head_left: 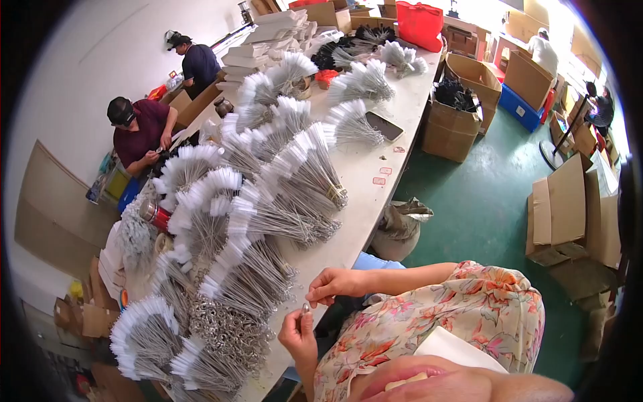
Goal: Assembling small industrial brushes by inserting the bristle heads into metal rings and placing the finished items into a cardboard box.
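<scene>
My left hand point(299, 336) is at the table's near edge, thumb and fingers pinched round a small shiny metal piece point(305, 308). Close by, my right hand point(332, 285) has its fingers pressed together. Whatever they hold, if anything, is too small to make out. Just left of my hands lies a heap of metal rings or clasps point(228, 335). Bundles of thin wire-stemmed brushes point(244, 278) with white bristle ends surround the heap. More such brushes point(144, 338) lie fanned out beyond it, and others point(308, 167) extend up the table.
On the long white table point(365, 194) are a dark phone point(384, 126), a red flask point(155, 216) and a red bag point(420, 25). Two people point(142, 134) work across it. Cardboard boxes point(452, 124) and a sack point(397, 231) stand on the green floor.
</scene>
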A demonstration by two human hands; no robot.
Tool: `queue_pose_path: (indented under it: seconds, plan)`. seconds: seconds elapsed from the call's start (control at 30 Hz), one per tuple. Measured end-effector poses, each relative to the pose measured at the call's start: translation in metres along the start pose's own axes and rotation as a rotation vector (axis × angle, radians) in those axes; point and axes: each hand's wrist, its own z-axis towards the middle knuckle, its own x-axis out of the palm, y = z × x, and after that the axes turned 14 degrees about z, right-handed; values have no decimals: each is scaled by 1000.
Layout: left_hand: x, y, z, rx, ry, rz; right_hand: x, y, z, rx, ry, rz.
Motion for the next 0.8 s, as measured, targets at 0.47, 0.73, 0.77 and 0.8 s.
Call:
queue_pose_path:
  seconds: [0.47, 0.73, 0.77, 0.8]
  plan:
    - [-109, 105, -216, -1083, -516, 628, 28, -66, 50, 215, 150, -764]
    - [10, 225, -404, -1670, 34, 484, 32, -89, 77, 251, 132, -768]
    - [8, 233, -380, -1627, 149, 448, 29, -87, 77, 249, 95, -780]
    - [4, 239, -360, -1584, 262, 415, 28, -87, 77, 249, 89, -789]
